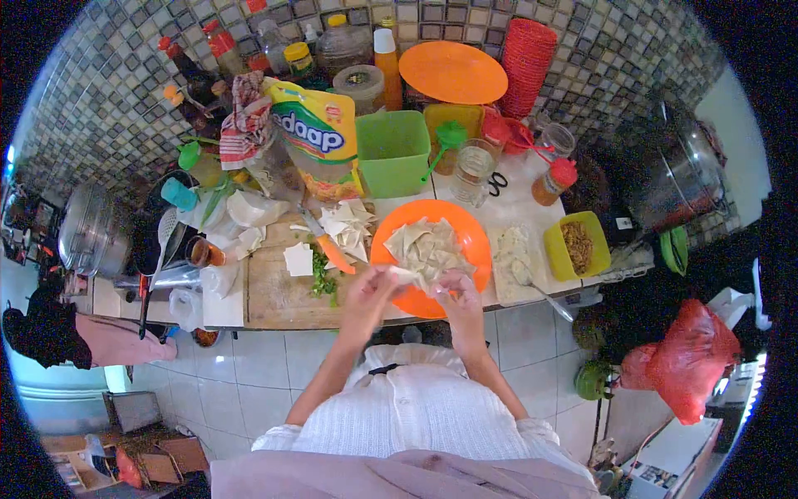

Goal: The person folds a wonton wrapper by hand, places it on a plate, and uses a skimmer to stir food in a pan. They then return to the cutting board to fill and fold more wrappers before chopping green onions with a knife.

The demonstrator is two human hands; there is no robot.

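Observation:
My left hand [372, 291] and my right hand [459, 295] are raised over the near rim of an orange plate [382, 249]. Between them a pale dumpling wrapper [406, 274] is pinched in the fingers of both. A heap of folded dumplings [428, 245] lies on the plate. To the left, a wooden cutting board [270, 303] carries square wrappers [299, 259], a knife with an orange handle [335, 254], chopped green herbs [323, 283] and a loose pile of wrappers [347, 223]. Right of the plate, a spoon [544, 293] rests on a clear tray of pale filling [517, 259].
A yellow-green box [594, 270] with brown crumbly food stands at the right. Behind the plate are a water glass [474, 170], a green container [392, 158] and an oil pouch [320, 137]. Bottles and jars line the tiled wall. A red bag [690, 358] hangs far right.

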